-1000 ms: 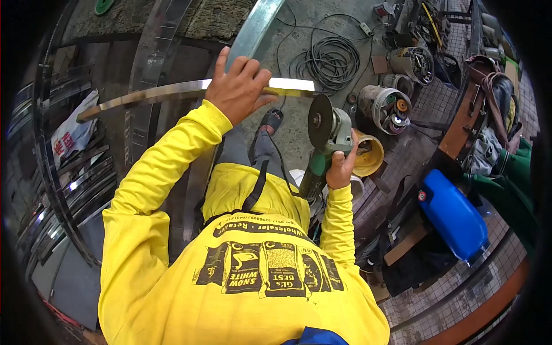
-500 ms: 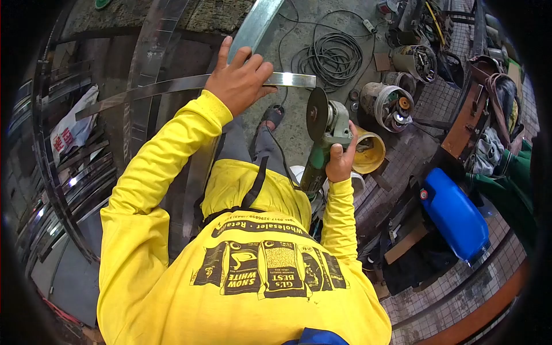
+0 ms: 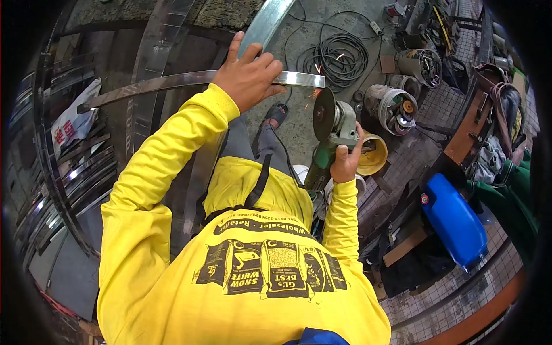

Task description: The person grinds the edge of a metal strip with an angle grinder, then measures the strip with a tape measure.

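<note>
My left hand (image 3: 248, 75) is wrapped over a long, slightly curved metal strip (image 3: 167, 82), close to its bright right end. In my right hand (image 3: 346, 158) is a green and grey angle grinder (image 3: 323, 158), held upright with its thin dark disc (image 3: 324, 114) on top. The disc's upper edge is at the tip of the strip, and small orange sparks (image 3: 316, 92) show there. Behind my left hand a wider flat metal bar (image 3: 269, 23) runs up out of view.
A coiled black cable (image 3: 339, 60) lies on the floor ahead. To the right are a white bucket of discs (image 3: 397, 109), a yellow bucket (image 3: 372, 154) and a blue plastic container (image 3: 454, 221). Metal bars (image 3: 86, 167) and a white bag (image 3: 75, 118) are at the left.
Sparks have appeared at the strip's end, where the disc now meets it. Both hands, the strip and the grinder sit slightly further right in the view.
</note>
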### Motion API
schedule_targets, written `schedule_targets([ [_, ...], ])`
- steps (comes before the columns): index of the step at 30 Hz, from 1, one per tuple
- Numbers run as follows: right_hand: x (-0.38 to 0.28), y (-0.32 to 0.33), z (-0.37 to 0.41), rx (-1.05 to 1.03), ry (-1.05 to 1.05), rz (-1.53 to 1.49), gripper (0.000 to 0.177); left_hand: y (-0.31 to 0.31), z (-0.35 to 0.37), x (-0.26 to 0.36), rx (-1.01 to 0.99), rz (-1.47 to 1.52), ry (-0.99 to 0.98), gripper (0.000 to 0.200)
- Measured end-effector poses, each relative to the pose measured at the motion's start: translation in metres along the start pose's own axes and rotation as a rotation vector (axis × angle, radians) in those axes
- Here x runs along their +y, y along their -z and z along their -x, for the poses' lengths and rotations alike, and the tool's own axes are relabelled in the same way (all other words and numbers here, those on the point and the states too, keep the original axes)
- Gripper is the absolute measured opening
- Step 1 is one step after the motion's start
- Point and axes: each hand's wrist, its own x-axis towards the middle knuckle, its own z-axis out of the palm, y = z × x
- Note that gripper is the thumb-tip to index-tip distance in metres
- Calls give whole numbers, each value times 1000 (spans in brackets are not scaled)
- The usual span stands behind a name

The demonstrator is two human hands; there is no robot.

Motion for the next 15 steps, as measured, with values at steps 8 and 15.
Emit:
schedule_targets([
  [8, -1, 1, -1, -5, -1, -7, 100, -3, 1, 0, 21, -3, -4, 42],
  [15, -2, 1, -3, -5, 5, 10, 99, -5, 3, 1, 47, -28, -2, 42],
])
